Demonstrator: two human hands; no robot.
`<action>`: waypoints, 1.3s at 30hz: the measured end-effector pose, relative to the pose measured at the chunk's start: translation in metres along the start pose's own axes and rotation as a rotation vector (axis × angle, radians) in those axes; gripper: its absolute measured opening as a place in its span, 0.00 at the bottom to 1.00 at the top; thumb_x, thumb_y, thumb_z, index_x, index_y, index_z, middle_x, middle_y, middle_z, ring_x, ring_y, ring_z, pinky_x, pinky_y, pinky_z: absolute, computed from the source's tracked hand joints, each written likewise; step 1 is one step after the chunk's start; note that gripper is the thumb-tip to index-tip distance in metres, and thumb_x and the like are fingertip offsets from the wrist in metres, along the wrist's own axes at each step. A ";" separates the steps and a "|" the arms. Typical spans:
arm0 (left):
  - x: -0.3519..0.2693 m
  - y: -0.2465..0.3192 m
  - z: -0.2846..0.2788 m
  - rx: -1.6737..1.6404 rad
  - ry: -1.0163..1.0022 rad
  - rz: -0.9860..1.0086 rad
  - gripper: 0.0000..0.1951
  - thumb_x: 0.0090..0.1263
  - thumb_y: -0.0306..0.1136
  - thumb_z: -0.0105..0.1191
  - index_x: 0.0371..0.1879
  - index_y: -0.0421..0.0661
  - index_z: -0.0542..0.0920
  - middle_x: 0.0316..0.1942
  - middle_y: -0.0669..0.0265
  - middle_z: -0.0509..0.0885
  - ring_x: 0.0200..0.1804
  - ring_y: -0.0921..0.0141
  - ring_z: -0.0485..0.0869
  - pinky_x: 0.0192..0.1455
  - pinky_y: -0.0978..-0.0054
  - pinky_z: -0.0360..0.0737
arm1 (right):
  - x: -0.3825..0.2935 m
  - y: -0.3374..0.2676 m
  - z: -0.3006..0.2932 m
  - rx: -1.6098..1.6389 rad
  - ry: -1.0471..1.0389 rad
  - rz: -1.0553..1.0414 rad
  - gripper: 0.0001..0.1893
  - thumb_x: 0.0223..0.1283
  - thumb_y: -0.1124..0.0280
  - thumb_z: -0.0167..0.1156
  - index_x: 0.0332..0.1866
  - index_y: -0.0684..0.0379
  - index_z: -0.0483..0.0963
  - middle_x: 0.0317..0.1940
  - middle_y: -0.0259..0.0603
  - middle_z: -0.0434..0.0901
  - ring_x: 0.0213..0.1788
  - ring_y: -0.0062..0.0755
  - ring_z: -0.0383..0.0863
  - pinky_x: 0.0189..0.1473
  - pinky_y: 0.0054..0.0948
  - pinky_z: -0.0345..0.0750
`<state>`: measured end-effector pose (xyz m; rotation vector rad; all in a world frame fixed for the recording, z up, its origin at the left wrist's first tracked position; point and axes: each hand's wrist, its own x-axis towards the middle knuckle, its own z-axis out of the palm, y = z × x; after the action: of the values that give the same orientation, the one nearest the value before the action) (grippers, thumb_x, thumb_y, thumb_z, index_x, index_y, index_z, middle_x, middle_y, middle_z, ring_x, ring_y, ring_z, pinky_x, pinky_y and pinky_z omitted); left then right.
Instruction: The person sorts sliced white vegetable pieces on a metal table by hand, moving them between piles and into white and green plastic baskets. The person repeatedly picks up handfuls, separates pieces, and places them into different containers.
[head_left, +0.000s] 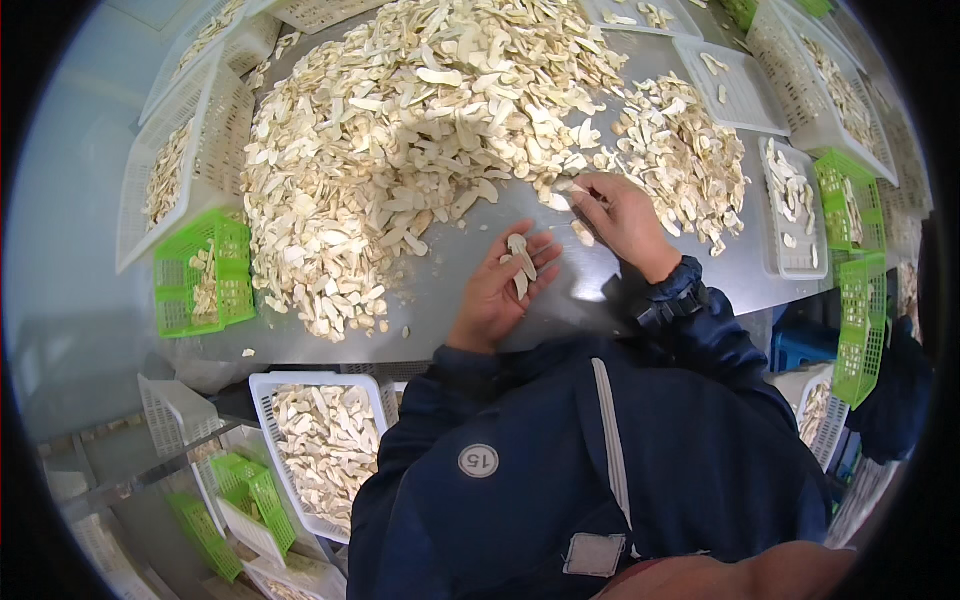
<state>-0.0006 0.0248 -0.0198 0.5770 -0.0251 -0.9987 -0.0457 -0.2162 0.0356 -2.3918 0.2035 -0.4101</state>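
Observation:
Dried mushroom slices lie in a large heap (450, 97) on a steel table (442, 285). My left hand (504, 281), palm up near the table's front edge, holds a few pale slices (523, 259) between thumb and fingers. To its upper right, my right hand (619, 214) is palm down at the heap's lower right edge, with its thumb and fingertips on a pale slice (559, 201). Another slice (582, 233) lies just below those fingertips. A smaller heap of slices (686, 157) is to the right of my right hand.
Green baskets (169, 281) and white perforated crates (199, 176) with slices stand at the left. Shallow white trays (802, 262) and a green basket (855, 161) are at the right. A full white crate (262, 405) is below the table's front edge.

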 end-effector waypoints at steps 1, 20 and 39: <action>0.001 -0.001 0.001 -0.035 0.000 0.004 0.27 0.88 0.33 0.44 0.84 0.48 0.62 0.76 0.56 0.75 0.77 0.56 0.76 0.79 0.53 0.75 | -0.003 -0.003 -0.002 0.116 -0.082 0.121 0.10 0.74 0.66 0.67 0.52 0.58 0.87 0.40 0.42 0.90 0.42 0.45 0.88 0.49 0.38 0.83; 0.002 -0.003 -0.018 -0.150 -0.082 0.000 0.28 0.88 0.32 0.46 0.85 0.49 0.61 0.62 0.55 0.84 0.63 0.56 0.86 0.63 0.57 0.88 | -0.012 0.007 -0.003 -0.058 -0.099 -0.149 0.13 0.68 0.65 0.69 0.54 0.56 0.84 0.43 0.47 0.86 0.48 0.53 0.84 0.52 0.46 0.82; 0.002 0.002 0.005 -0.096 0.002 0.008 0.36 0.78 0.16 0.43 0.86 0.46 0.57 0.77 0.51 0.72 0.80 0.52 0.71 0.84 0.52 0.71 | -0.021 0.002 0.002 0.637 -0.282 0.327 0.17 0.78 0.72 0.63 0.66 0.65 0.79 0.51 0.33 0.88 0.49 0.19 0.84 0.53 0.25 0.81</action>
<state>0.0006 0.0221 -0.0151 0.4896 0.0224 -0.9865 -0.0649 -0.2113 0.0274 -1.7218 0.2803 0.0253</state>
